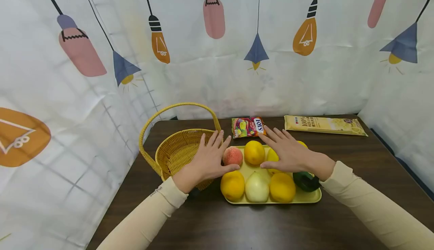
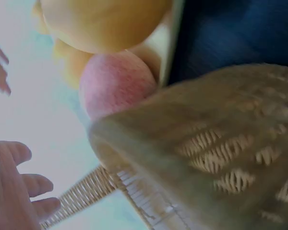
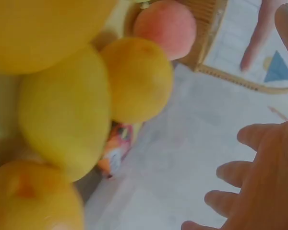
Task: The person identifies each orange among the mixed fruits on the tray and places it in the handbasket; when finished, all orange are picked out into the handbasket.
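Note:
My left hand (image 1: pixel 211 157), fingers spread, hovers between the yellow wicker basket (image 1: pixel 179 150) and the fruit tray (image 1: pixel 307 199), holding nothing. Over the tray's right part my right hand (image 1: pixel 288 152) is likewise stretched out and holds nothing. On the tray lie a pink peach (image 1: pixel 232 156), an orange-yellow fruit (image 1: pixel 254 152) and a pale pear (image 1: pixel 257 187). Larger orange fruits (image 1: pixel 282 188) and a dark green avocado-like item (image 1: pixel 306 181) lie there too. A yellow oval fruit (image 3: pixel 65 112), partly covered by my right hand in the head view, shows fully in the right wrist view.
Behind the tray lies a red Fox's candy bag (image 1: pixel 247 127). A long yellow noodle packet (image 1: pixel 323 125) lies at the back right. The basket's tall handle (image 1: pixel 190 104) arches up on the left. A printed curtain (image 1: pixel 230 76) hangs behind the dark table (image 1: pixel 257 227).

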A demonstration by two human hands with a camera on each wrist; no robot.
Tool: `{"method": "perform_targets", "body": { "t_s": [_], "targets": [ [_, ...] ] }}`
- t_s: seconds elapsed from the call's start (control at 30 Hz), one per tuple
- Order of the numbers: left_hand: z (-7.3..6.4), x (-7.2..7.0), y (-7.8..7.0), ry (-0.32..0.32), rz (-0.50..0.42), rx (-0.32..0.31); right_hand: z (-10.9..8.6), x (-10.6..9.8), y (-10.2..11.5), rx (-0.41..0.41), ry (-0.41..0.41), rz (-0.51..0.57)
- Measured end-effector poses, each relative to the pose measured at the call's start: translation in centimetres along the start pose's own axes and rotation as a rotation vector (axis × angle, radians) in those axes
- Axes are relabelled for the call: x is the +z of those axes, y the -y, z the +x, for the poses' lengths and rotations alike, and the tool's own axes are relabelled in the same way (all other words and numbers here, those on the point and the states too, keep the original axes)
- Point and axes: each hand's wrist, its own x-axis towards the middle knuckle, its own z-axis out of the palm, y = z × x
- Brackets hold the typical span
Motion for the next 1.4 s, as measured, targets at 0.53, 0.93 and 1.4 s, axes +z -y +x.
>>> {"method": "perform_targets", "body": {
  "t_s": [0.53, 0.93, 1.4],
  "targets": [
    [-5.5, 0.8, 5.6, -0.526, -0.264, -0.13, -2.8, 2.4, -8.4, 0.214, -0.026, 0.202],
    [-8.1, 3.4, 7.3, -1.512, -0.459, -0.229, -4.1, 4.2, -10.1, 0.226, -0.093, 0.304],
    [-9.2, 7.2, 9.5, -1.067, -1.006, -0.81, -4.8, 4.8, -10.4, 0.312, -0.127, 0.343]
  ]
}}
